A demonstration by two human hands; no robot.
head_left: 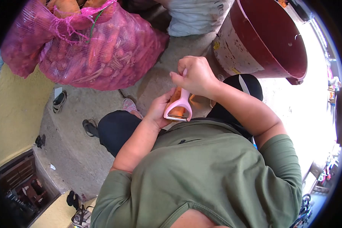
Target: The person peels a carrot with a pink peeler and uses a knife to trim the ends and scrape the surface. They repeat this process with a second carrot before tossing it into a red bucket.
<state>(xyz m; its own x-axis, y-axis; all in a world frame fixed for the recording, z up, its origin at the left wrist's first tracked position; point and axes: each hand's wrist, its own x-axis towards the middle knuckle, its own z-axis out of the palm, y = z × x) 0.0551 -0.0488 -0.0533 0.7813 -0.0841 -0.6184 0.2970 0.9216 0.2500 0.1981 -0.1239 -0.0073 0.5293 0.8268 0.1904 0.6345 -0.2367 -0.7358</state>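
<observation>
My left hand (158, 109) is wrapped round an orange carrot (175, 111), held close in front of my belly. A pink Y-shaped peeler (183, 102) lies over the carrot, its metal blade across the end nearer to me. My right hand (197, 75) grips the peeler's handle from above, fingers curled into a fist. Just right of the peeler hangs a thin orange strip of peel (195, 101). Part of the carrot is hidden behind the peeler and my left fingers.
Pink mesh sacks (102, 53) full of carrots stand ahead on the left. A large maroon bucket (269, 41) is ahead on the right, beside a white sack (195, 17). Sandals (90, 128) lie on the concrete floor (72, 140). A pale blade-like strip (243, 84) shows by my right knee.
</observation>
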